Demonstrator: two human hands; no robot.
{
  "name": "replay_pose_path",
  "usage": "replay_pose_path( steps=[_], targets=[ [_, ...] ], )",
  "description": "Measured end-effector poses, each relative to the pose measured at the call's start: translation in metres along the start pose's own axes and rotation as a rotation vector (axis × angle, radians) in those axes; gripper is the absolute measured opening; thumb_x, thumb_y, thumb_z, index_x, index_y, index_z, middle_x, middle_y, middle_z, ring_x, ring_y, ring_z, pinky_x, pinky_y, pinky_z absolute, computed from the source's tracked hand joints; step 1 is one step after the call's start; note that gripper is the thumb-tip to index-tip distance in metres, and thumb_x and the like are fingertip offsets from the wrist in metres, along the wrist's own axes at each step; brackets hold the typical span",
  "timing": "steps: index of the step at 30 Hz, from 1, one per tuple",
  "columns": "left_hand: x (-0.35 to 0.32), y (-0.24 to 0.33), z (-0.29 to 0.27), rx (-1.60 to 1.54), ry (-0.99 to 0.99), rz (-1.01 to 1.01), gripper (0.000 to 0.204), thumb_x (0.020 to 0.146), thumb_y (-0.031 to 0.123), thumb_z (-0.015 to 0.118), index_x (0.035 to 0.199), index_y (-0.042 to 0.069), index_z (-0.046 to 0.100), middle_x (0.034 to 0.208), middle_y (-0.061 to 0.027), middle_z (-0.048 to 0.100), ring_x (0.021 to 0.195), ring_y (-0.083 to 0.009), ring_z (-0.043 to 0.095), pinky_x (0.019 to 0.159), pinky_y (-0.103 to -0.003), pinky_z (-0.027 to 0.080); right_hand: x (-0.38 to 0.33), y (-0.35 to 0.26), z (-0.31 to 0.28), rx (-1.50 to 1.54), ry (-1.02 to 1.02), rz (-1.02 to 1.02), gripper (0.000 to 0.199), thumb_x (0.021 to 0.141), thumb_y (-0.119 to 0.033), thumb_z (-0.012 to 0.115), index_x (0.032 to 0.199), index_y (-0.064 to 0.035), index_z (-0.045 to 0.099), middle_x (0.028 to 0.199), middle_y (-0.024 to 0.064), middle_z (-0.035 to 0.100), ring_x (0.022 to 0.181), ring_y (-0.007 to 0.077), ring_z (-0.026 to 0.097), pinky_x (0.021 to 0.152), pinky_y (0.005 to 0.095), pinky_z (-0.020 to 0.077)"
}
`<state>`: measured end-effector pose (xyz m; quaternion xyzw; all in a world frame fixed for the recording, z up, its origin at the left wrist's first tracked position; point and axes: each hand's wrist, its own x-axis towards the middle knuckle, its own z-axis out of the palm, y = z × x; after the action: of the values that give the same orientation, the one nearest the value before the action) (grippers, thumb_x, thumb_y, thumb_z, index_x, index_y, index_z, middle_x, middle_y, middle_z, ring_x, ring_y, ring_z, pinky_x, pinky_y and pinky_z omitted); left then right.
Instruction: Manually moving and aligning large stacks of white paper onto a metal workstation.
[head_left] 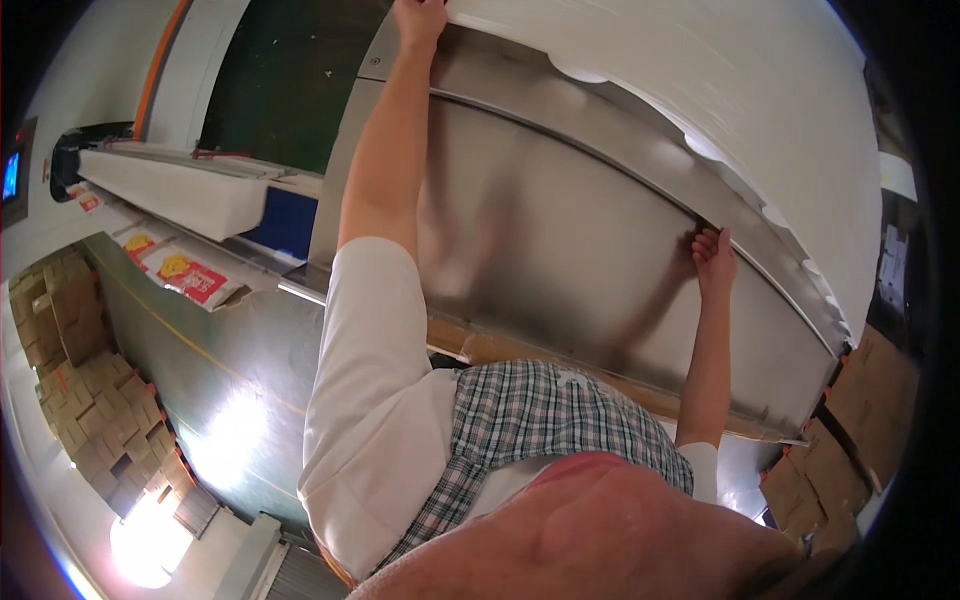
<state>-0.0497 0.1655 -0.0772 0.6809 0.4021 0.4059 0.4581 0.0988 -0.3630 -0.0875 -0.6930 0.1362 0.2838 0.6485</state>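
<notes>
A broad white sheet with a wavy near edge lies over the far side of a brushed-metal work surface. At the top of the picture, my left hand is closed at the sheet's left corner; the frame cuts off part of its fingers. My right hand is on the right side, fingers curled in at the long seam of the metal, just short of the sheet's wavy edge. What those fingers grip, if anything, is hidden. Both arms are reflected dimly in the metal.
To the left runs a machine with a long white roll and a blue panel. Red-and-white printed sheets hang below it. Stacked brown cardboard stands at the far left, more cardboard at lower right. A small screen glows blue.
</notes>
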Motion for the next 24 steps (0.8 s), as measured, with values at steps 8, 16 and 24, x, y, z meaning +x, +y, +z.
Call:
replay_pose_path(
  steps=[8, 16, 24],
  targets=[
    [0.0, 0.006, -0.017, -0.152, -0.092, 0.063, 0.029, 0.087, 0.023, 0.051, 0.091, -0.005, 0.06, 0.08, -0.0043, 0.062, 0.074, -0.0101, 0.052, 0.065, -0.025, 0.042, -0.004, -0.002, 0.008, -0.062, -0.049, -0.009, 0.041, 0.086, -0.041, 0.05, 0.089, -0.0003, 0.055, 0.074, 0.0085, 0.061, 0.061, 0.016, 0.058, 0.051, 0.0245, 0.0472],
    [-0.005, 0.007, -0.041, -0.173, -0.355, -0.237, 0.028, 0.085, 0.027, 0.054, 0.099, 0.003, 0.059, 0.077, -0.0021, 0.059, 0.067, -0.0112, 0.051, 0.059, -0.022, 0.04, -0.031, -0.001, 0.012, -0.176, -0.055, -0.024, 0.036, 0.085, -0.036, 0.054, 0.088, -0.0003, 0.055, 0.074, 0.0092, 0.06, 0.063, 0.0177, 0.06, 0.052, 0.0246, 0.0496],
    [0.001, 0.084, -0.014, 0.827, -0.78, 0.365, 0.037, 0.082, 0.036, 0.054, 0.093, 0.002, 0.062, 0.086, -0.0169, 0.062, 0.078, -0.0302, 0.059, 0.069, -0.035, 0.045, -0.035, -0.002, 0.006, -0.168, -0.072, -0.009, 0.036, 0.084, -0.035, 0.055, 0.091, 0.0005, 0.054, 0.075, 0.0094, 0.06, 0.064, 0.0173, 0.06, 0.053, 0.0244, 0.0499]
  ],
)
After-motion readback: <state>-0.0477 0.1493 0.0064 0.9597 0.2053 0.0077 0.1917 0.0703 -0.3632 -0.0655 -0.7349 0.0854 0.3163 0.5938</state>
